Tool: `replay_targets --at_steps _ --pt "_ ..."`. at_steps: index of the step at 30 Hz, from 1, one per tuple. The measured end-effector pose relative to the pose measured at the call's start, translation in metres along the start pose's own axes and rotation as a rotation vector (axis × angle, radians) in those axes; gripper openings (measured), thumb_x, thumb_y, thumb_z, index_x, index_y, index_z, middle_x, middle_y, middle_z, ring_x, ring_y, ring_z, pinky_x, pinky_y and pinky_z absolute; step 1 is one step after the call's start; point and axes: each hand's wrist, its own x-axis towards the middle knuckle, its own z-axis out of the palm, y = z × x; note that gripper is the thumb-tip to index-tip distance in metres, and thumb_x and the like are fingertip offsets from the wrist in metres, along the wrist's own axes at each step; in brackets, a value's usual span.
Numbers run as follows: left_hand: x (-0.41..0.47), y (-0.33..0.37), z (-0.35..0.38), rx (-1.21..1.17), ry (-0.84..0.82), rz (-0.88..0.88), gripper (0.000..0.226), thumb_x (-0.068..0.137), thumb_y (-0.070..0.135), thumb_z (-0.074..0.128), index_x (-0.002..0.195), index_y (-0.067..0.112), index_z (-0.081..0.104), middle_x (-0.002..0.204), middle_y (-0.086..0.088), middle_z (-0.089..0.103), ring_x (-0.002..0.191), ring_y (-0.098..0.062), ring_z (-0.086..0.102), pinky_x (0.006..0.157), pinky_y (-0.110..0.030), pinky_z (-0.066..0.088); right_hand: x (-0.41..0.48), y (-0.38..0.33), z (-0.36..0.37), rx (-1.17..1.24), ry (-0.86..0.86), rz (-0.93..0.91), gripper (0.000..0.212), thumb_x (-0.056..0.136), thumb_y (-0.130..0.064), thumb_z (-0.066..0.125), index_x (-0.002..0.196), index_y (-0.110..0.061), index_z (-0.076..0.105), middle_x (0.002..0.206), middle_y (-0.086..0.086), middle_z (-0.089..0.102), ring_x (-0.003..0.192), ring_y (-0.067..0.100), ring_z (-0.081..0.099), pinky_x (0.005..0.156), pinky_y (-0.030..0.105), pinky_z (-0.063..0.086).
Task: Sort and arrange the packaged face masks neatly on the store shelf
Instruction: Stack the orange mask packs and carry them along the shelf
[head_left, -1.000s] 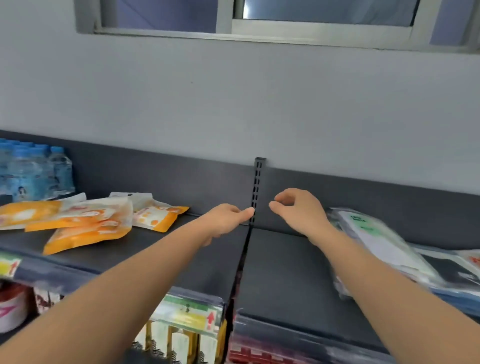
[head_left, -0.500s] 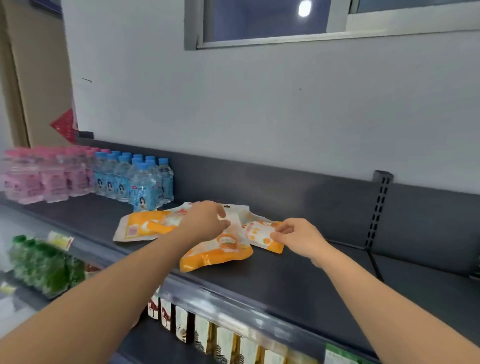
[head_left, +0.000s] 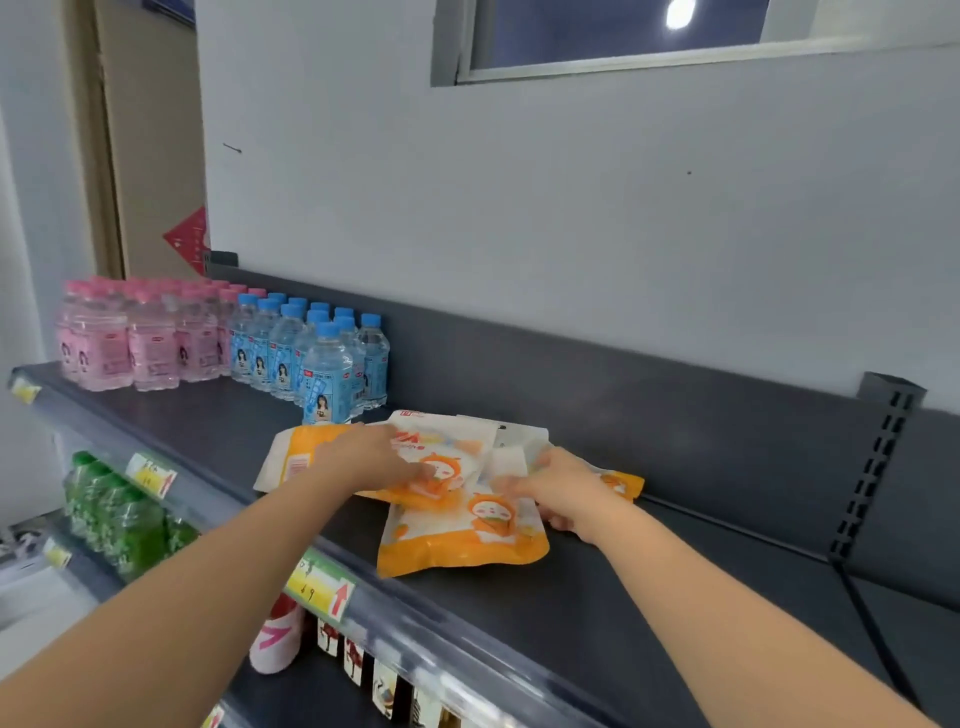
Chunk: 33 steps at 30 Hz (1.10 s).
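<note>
Dark shelf (head_left: 519, 613): front mask packet (head_left: 462, 540) lies flat, orange end toward the edge

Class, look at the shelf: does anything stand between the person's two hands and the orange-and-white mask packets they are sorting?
Nothing visible does. The left hand lies flat on the upper mask packets, and the right hand rests on the front packet. The blue-capped bottles stand behind and to the left, clear of both hands.

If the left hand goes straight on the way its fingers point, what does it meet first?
Probably the right hand: the left hand points right across the orange mask packs, though depth is unclear.
</note>
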Motion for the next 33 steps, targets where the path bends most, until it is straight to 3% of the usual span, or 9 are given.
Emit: replay_targets --at_steps 5,9,13,20,22,24,29,31,33 --pt "0.013 0.001 0.006 -0.092 0.019 -0.088 0.098 0.074 0.074 0.059 0.147 0.014 0.032 0.150 -0.010 0.040 0.137 -0.030 0.037 0.112 -0.042 0.029 0.019 0.002 0.002 0.150 -0.010 0.042 0.041 0.075 -0.006 0.078 0.112 -0.009 0.061 0.106 0.014 0.069 0.089 0.026 0.066 0.062 0.031 0.052" --pt "0.024 0.001 0.000 -0.432 0.031 -0.155 0.088 0.075 0.030 0.083 0.142 0.004 0.032 0.143 -0.013 0.044 0.129 -0.031 0.044 0.091 -0.033 0.043 0.029 0.001 -0.012 0.240 0.108 0.036 0.006 0.088 -0.001 0.058 0.091 -0.006 0.059 0.084 0.007 0.062 0.072 0.018 0.061 0.063 0.031 0.052" --pt "0.033 0.006 0.001 -0.348 -0.044 -0.105 0.109 0.067 0.059 0.078 0.149 0.010 0.025 0.151 -0.010 0.038 0.136 -0.030 0.038 0.109 -0.041 0.037 0.034 0.004 -0.021 0.380 0.302 0.055 0.014 0.095 -0.002 0.043 0.095 -0.008 0.055 0.089 0.010 0.059 0.074 0.021 0.057 0.053 0.028 0.041" --pt "0.040 0.039 0.015 -0.685 -0.227 0.201 0.111 0.071 0.043 0.083 0.154 0.021 0.013 0.155 -0.003 0.029 0.139 -0.024 0.034 0.110 -0.037 0.033 0.036 0.007 -0.021 0.544 0.351 0.065 0.019 0.093 -0.006 0.042 0.102 -0.010 0.058 0.102 0.015 0.063 0.088 0.027 0.062 0.063 0.034 0.049" --pt "0.039 0.048 0.021 -0.742 -0.257 0.298 0.112 0.069 0.044 0.084 0.154 0.026 0.014 0.154 0.001 0.029 0.139 -0.021 0.033 0.113 -0.038 0.032 0.036 0.005 -0.020 0.633 0.283 0.082 0.020 0.095 -0.024 0.051 0.106 -0.012 0.062 0.100 0.014 0.068 0.092 0.030 0.066 0.078 0.041 0.056" --pt "0.034 0.056 0.026 -0.659 -0.225 0.411 0.111 0.065 0.052 0.083 0.153 0.032 0.018 0.153 0.004 0.031 0.139 -0.019 0.033 0.115 -0.042 0.032 0.037 0.005 -0.017 0.635 0.209 0.100 0.038 0.086 -0.045 0.067 0.108 -0.015 0.064 0.101 0.012 0.073 0.094 0.031 0.070 0.088 0.047 0.057" --pt "0.044 0.042 0.011 -0.537 -0.038 0.425 0.073 0.086 0.054 0.062 0.148 0.024 0.036 0.151 0.002 0.038 0.136 -0.020 0.039 0.110 -0.034 0.036 0.042 0.013 -0.023 0.576 0.330 0.050 0.034 0.088 -0.012 0.069 0.121 -0.008 0.063 0.106 0.012 0.071 0.092 0.029 0.071 0.086 0.047 0.058" --pt "0.058 0.019 -0.001 -0.205 -0.007 0.262 0.084 0.082 0.072 0.049 0.147 0.021 0.036 0.153 -0.004 0.038 0.138 -0.026 0.036 0.112 -0.044 0.033 0.043 0.015 -0.033 0.648 0.385 0.050 0.034 0.089 -0.008 0.066 0.123 -0.010 0.062 0.105 0.011 0.071 0.090 0.030 0.071 0.085 0.048 0.058" --pt "0.061 -0.002 -0.007 0.157 -0.205 0.154 0.097 0.075 0.081 0.047 0.150 0.021 0.030 0.156 -0.007 0.032 0.142 -0.030 0.029 0.115 -0.044 0.027 0.044 0.016 -0.039 0.672 0.410 0.052 0.034 0.091 -0.011 0.064 0.125 -0.012 0.059 0.106 0.010 0.070 0.090 0.028 0.071 0.085 0.047 0.058"
